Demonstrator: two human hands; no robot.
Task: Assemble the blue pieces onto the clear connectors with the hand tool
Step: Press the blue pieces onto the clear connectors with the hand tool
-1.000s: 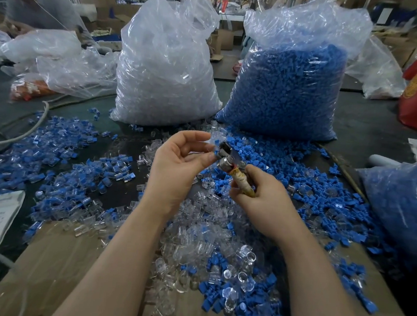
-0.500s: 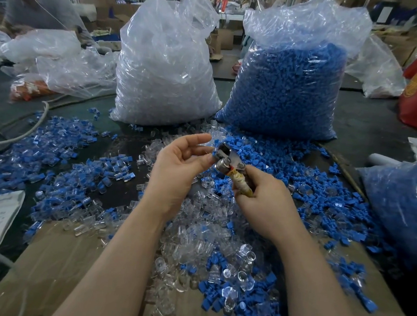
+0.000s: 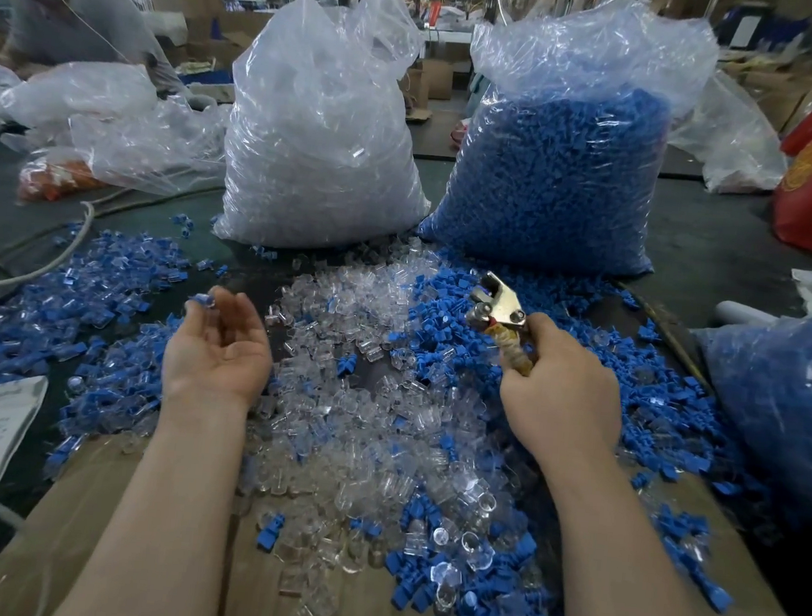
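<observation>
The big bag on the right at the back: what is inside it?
The clear plastic bag is filled with small blue pieces, packed up to about two thirds of its height. Its crumpled top looks empty. What lies deeper inside is hidden.

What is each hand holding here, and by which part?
Right hand grips the hand tool by its wrapped handle. Left hand, palm up, has a blue piece at its fingertips.

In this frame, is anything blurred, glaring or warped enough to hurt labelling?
Head view: the palm-up left hand is motion-blurred at the fingertips, so the small blue piece there is smeared; the right hand and its metal hand tool with wrapped handle are sharp. Glare speckles the clear plastic bag of clear connectors. Wide-angle distortion bends the edges; the background is soft.
</observation>
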